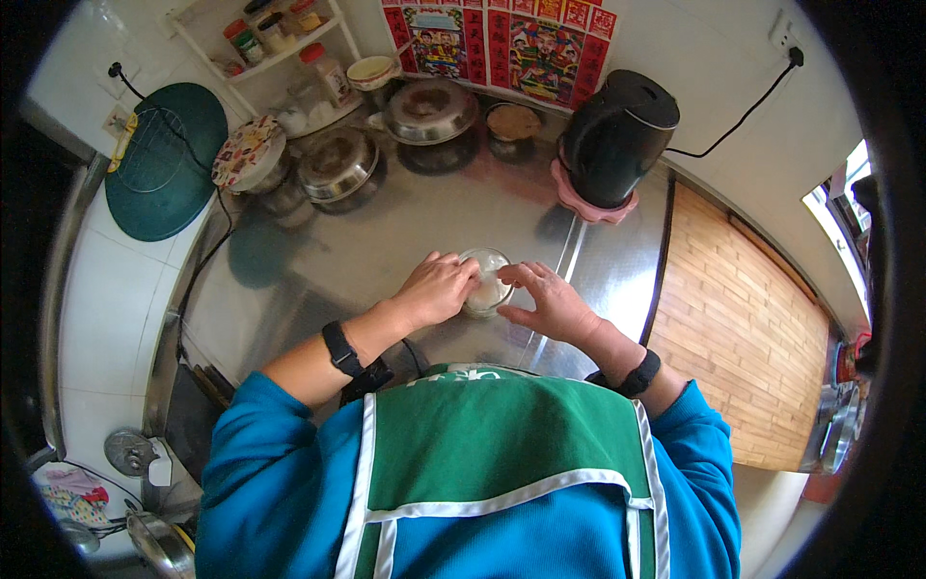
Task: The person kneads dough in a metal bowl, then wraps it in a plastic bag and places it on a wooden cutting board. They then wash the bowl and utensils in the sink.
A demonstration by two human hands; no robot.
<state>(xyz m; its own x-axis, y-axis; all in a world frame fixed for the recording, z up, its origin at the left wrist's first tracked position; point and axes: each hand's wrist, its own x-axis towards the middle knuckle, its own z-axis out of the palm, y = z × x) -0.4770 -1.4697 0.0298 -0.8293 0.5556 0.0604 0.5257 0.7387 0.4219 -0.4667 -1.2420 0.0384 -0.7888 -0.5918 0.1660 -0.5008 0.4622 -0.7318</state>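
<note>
A small clear glass jar (486,307) with whitish contents stands on the steel counter (434,210) in front of me. At its left rim is my left hand (439,284), fingers curled together over the edge; whether they pinch something is hidden. My right hand (544,300) curves around the jar's right side with thumb and fingers apart, close to the glass. Nothing shows between those fingers. Both wrists wear black bands.
A black electric kettle (622,137) sits on a pink stand (593,205) at back right. Lidded metal bowls (338,165) line the back, beside a spice rack (282,54). A bamboo board (738,326) lies right; a green round lid (163,203) leans at left.
</note>
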